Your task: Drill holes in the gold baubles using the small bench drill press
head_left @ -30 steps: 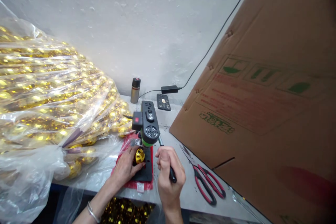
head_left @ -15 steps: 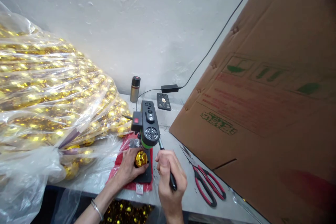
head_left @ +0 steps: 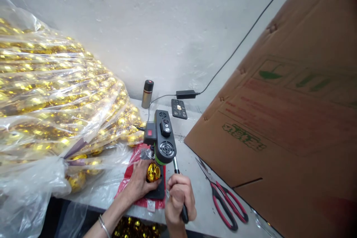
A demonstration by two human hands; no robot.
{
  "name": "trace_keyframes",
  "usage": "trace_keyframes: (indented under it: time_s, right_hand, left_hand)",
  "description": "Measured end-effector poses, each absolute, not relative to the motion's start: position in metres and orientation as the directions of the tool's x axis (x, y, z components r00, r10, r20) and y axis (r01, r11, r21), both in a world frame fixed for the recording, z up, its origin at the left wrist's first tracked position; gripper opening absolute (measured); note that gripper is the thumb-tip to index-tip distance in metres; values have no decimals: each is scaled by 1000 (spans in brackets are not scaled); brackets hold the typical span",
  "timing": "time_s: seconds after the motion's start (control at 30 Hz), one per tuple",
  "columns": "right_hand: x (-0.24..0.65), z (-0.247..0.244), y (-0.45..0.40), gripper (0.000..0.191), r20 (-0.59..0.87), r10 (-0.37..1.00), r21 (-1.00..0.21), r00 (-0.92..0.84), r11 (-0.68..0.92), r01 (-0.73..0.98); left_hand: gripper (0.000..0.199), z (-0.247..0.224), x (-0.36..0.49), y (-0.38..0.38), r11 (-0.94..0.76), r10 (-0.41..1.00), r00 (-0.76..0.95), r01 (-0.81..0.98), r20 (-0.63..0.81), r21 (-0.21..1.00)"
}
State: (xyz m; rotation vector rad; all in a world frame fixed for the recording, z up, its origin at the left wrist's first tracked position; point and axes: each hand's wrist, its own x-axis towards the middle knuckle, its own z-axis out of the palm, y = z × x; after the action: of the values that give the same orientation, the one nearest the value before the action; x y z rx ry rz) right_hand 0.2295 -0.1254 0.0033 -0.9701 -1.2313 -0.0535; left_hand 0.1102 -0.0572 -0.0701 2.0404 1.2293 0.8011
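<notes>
Since a second ago: the right hand (head_left: pixel 180 198) has pulled the black lever handle (head_left: pixel 184 215) lower, closer to the body, fingers wrapped around it. The left hand (head_left: pixel 138 179) holds the gold ball (head_left: pixel 153 172) between thumb and fingers; more of its face now shows. The ball sits over the base plate (head_left: pixel 158 193), just in front of the press head (head_left: pixel 166 148), which is beyond the left fingertips. Reads as a lever stroke underway with the ball steadied. Head-to-ball contact: can't tell.
</notes>
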Motion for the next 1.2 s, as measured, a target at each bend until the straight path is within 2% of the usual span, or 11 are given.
trace_keyframes:
  time_s: [0.2,0.67,1.2]
  right_hand:
    - [225,1,-124,34,798,421,-600,431,626,498]
    - [224,-2,-124,33,794,416,-599,443,661,452]
    - [225,-11,-121,35,791,396,-597,466,667,446]
  left_hand:
    - [43,-67,112,-58,-361,912,377,546,162,756]
    - [47,-79,113,-57,-393,907,354,523,227,756]
    - [46,-75,115,-57,-354,918,351,517,184,780]
